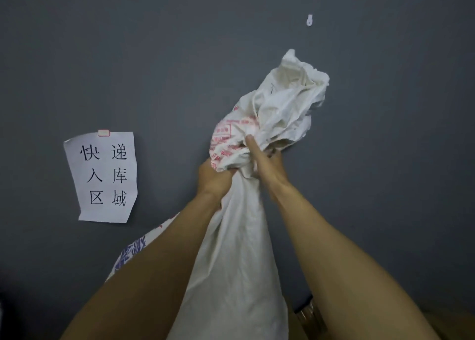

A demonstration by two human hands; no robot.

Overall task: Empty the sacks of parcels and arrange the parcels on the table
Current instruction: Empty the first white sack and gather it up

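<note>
A dark grey wall point(231, 18) fills almost the whole view. In front of it, a white woven sack point(231, 249) is held up in the air; its long body hangs down between the two forearms to the bottom edge of the view. The crumpled end of the sack, which carries red print, stands above the hands, before the middle of the wall. The left hand point(213, 177) grips the gathered neck of the sack from the left, its fingers curled tightly into the cloth. The right hand point(270, 164) holds the same neck from the right; one digit lies straight upward along the cloth and the others are wrapped round it. On the left part of the wall hangs a white paper sign point(102, 177) with black characters, fixed at its top edge with a small piece of tape point(103, 133). Behind the left forearm, low against the wall, shows a part of a second sack point(131, 257) with blue print. Near the top edge of the wall, right of its middle, sits a small white hook point(309, 20).
</note>
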